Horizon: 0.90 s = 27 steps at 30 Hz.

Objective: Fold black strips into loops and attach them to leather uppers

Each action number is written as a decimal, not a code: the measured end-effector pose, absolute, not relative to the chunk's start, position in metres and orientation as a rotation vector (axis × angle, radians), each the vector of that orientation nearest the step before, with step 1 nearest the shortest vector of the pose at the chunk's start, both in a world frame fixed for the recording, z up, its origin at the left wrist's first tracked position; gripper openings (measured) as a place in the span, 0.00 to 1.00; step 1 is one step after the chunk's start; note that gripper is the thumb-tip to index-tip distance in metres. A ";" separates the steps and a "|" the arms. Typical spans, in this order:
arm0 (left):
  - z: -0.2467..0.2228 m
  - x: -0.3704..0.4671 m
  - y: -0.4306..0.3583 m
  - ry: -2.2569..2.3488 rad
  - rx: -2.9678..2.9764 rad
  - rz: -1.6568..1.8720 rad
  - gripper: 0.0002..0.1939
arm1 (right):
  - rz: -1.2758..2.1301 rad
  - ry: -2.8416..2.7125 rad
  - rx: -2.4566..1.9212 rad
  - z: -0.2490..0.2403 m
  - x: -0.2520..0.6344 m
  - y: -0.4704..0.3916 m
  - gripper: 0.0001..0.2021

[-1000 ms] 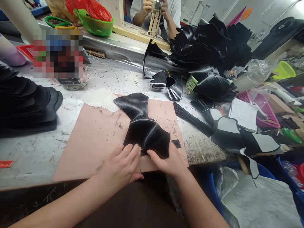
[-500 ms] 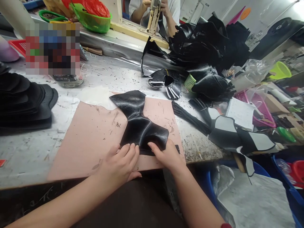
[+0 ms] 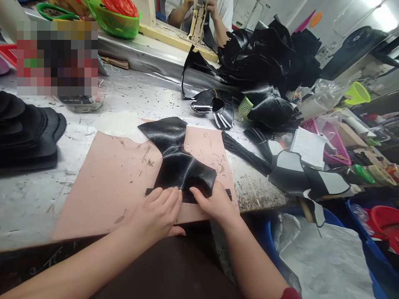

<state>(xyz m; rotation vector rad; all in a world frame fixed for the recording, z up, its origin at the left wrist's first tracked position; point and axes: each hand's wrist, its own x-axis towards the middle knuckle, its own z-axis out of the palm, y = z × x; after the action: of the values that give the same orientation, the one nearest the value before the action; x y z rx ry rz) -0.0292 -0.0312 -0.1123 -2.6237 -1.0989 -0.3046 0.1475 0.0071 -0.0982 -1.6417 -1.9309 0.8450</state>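
Observation:
A glossy black leather piece, narrow at its waist, lies on a pink board. Beneath its near edge runs a black strip with notched ends, which poke out on both sides. My left hand presses its closed fingers on the near edge of the leather, the thumb sticking out below by the board's edge. At the right corner, my right hand grips the leather with the thumb on top; its other fingers are hidden underneath. The leather bulges up slightly between the hands.
Stacked black pieces stand at the left. A white sheet touches the board's far edge. Black leather bundles fill the back right, near white-patched pieces. Across the bench, another person's hands work at a sewing machine.
The whole view has shifted slightly, so things sit further left. More of the notched strip shows left of my left hand. Both hands keep nearly the same place on the leather.

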 end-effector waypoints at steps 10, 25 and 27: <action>-0.106 -0.017 -0.027 -1.032 -2.645 -0.321 0.40 | 0.695 -1.940 -1.638 -0.104 0.145 0.003 0.17; -0.126 -0.007 -0.026 -1.057 -2.719 -0.443 0.34 | 0.960 -1.978 -1.633 -0.091 0.187 0.019 0.08; -0.124 -0.007 -0.025 -1.036 -2.752 -0.442 0.32 | 0.942 -1.994 -1.646 -0.092 0.188 0.019 0.11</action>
<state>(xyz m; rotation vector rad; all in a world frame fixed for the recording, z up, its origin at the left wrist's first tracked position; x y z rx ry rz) -0.0074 -0.0251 -0.1240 -2.7520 -1.0364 -0.4422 0.1877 0.0193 -0.0916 -1.6462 -1.9943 0.9424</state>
